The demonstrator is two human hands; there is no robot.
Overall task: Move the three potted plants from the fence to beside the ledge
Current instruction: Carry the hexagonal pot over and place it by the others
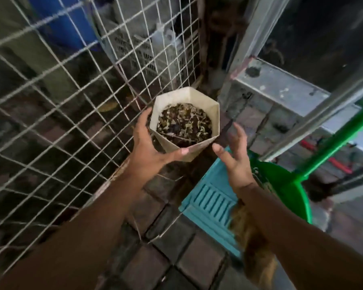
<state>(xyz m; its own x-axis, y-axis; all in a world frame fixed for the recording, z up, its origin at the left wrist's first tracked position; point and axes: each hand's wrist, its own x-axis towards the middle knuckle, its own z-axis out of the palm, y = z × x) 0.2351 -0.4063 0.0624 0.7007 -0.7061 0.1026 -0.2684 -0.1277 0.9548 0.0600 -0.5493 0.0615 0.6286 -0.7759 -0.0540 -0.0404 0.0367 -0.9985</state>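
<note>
Head view looks down on a brick-paved floor (189, 262) in a corner where a wire fence (57, 105) fills the left side and a grey concrete ledge (281, 88) runs along the upper right. Behind the fence stand a blue barrel (65, 24) and a grey slotted crate (138, 51), both blurred. A green bucket (289, 191) sits at the right edge of the floor, with a green pole (335, 141) slanting up from it. Just left of the bucket, touching its side as far as the view shows, lies a teal slatted crate (210, 201). Something brown and fuzzy (252, 237) lies over the crate's near corner; I cannot tell what it is. Red-handled tools (340, 164) lie far right, small and blurred.

The pot (189, 151), cream and many-sided, is in the corner between fence and ledge, close to the fence's right end and near the ledge's left end. It holds dark soil (184, 124) strewn with dry leaves and twigs. Whether it rests on the floor or is lifted off it cannot be told.

The left hand (147, 147) has its grip closed around the pot's left wall, thumb on the near face, fingers around the far side. The right hand (235, 153) is just right of the pot, grip spread, fingers apart and touching nothing.
</note>
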